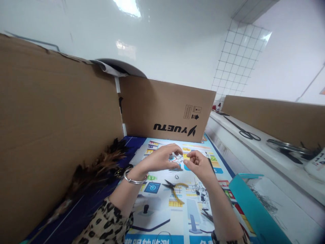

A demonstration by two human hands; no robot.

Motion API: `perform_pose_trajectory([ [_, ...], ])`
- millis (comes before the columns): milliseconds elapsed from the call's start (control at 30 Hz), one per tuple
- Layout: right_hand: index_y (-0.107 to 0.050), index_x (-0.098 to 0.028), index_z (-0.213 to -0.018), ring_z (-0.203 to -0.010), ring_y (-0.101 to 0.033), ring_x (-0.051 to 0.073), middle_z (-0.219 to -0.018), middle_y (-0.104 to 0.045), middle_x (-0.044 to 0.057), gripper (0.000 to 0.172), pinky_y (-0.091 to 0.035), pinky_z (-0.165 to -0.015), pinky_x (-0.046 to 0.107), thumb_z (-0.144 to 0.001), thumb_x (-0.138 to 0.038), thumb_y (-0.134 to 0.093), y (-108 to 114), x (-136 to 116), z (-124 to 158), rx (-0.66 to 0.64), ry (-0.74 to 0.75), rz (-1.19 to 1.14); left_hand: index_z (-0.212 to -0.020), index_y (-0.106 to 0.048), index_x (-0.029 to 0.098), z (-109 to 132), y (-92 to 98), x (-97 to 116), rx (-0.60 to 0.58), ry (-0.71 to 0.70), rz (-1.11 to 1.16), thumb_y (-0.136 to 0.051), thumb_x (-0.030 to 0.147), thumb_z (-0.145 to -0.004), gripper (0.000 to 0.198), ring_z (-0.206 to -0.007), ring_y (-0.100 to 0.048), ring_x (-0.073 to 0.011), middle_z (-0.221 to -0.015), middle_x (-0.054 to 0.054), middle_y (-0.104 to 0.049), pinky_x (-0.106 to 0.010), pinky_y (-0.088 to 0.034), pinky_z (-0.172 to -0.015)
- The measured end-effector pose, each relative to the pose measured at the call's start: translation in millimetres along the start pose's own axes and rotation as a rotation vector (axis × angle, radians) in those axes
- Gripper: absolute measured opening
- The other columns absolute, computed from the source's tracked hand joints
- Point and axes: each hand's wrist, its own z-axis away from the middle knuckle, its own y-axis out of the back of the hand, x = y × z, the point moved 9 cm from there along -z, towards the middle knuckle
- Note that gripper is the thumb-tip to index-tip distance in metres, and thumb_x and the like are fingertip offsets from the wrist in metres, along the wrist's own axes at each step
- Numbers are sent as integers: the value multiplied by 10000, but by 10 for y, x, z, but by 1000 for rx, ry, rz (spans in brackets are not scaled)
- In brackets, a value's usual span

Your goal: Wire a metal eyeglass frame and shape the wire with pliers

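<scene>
We count two hands: the left hand (158, 158) and right hand (200, 165) each pinch one wire (178, 158) between them, above the mat (162, 217). One pliers (175, 190) lies at six o'clock of it. The wire's shape is unclear.

I see my left hand (162, 157) raised at centre frame, fingers curled, thumb and fingertip meeting in a pinch. My left forearm (127, 193) runs in from 7 o'clock. My right hand (199, 165) sits just beside it at 3 o'clock, fingertips pinched likewise, and my right forearm (223, 206) rises from 5 o'clock.
</scene>
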Motion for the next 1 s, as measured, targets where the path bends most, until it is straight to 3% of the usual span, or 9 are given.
perform_pose_trajectory([
  [233,-557,-224,-826,-515,-362,91,-671,-466,-40,268,-299,-473,229,-615,-295,-707,-66,-91,51,15,90,154,-994,-562,212,3,-27,58,-21,-27,16,-697,368,-674,381,-876,-531,-184,-973,-42,-586,-301,-425,-763],
  [433,-578,-224,-812,-577,-431,114,-700,-496,-17,126,-366,-553,250,-698,-212,-628,-3,-260,82,47,217,215,-954,-572,199,-12,-14,50,-31,-25,32,-700,359,-676,345,-847,-526,-172,-952,-37,-593,-289,-422,-748],
  [500,-597,-225,-791,-614,-453,127,-719,-514,-1,80,-379,-587,263,-736,-170,-579,2,-332,100,31,288,235,-941,-572,190,-11,-15,27,-45,-10,66,-708,356,-670,345,-841,-527,-169,-953,-40,-595,-285,-425,-739],
  [667,-644,-243,-788,-691,-496,159,-776,-548,31,162,-393,-629,294,-791,-139,-520,-53,-486,168,-59,444,269,-952,-563,179,16,-44,10,-106,-7,195,-723,355,-659,377,-836,-529,-157,-948,-36,-600,-287,-430,-749],
  [1000,-668,-260,-857,-781,-553,180,-835,-585,46,181,-438,-701,321,-809,-147,-535,-169,-611,268,-147,563,359,-956,-564,158,34,-101,13,-195,-40,405,-741,315,-648,389,-827,-524,-146,-939,-46,-599,-295,-430,-775],
])
